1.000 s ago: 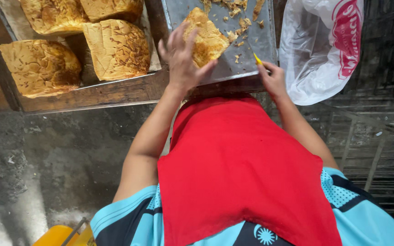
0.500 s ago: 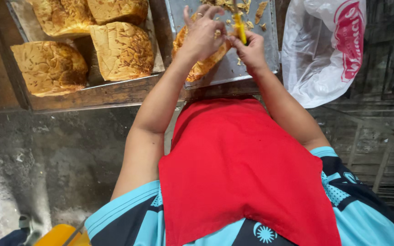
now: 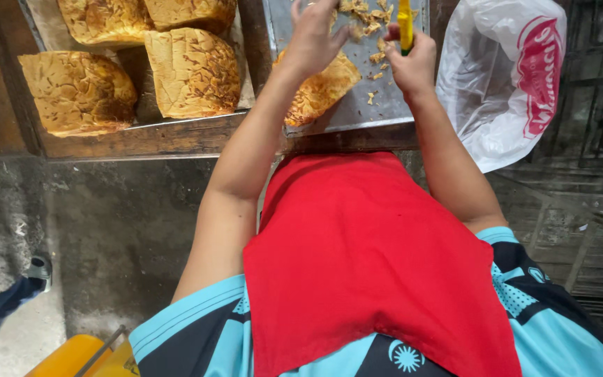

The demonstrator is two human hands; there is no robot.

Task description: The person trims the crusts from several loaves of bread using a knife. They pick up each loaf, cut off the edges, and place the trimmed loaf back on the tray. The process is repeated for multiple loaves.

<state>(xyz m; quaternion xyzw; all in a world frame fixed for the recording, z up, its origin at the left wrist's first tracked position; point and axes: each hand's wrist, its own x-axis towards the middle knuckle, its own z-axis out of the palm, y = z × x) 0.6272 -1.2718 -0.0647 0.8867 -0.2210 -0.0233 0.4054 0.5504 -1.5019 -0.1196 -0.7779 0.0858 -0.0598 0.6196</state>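
The person's left hand [image 3: 313,36] rests on top of a golden, crusty loaf of bread [image 3: 322,89] that lies on a flat metal tray [image 3: 385,105], fingers curled loosely down over the loaf's far edge; whether they grip it or only press on it cannot be told. The right hand [image 3: 412,59] is closed in a fist around the handle of a yellow tool [image 3: 405,24], held upright just beside the left hand, its upper end cut off by the top of the picture. Small bread crumbs [image 3: 371,28] lie scattered on the tray between and beyond the two hands. The tray sits at the near edge of a wooden surface [image 3: 169,143], with the loaf overhanging the tray's near left corner.

To the left, on a second tray, stand four more loaves [image 3: 193,70] with cracked brown tops, set close together. To the right of the metal tray hangs a white plastic bag [image 3: 504,84] with red print. The person wears a red apron [image 3: 371,265] over a blue and black shirt [image 3: 197,328]. Below lies a grey concrete floor [image 3: 99,230].
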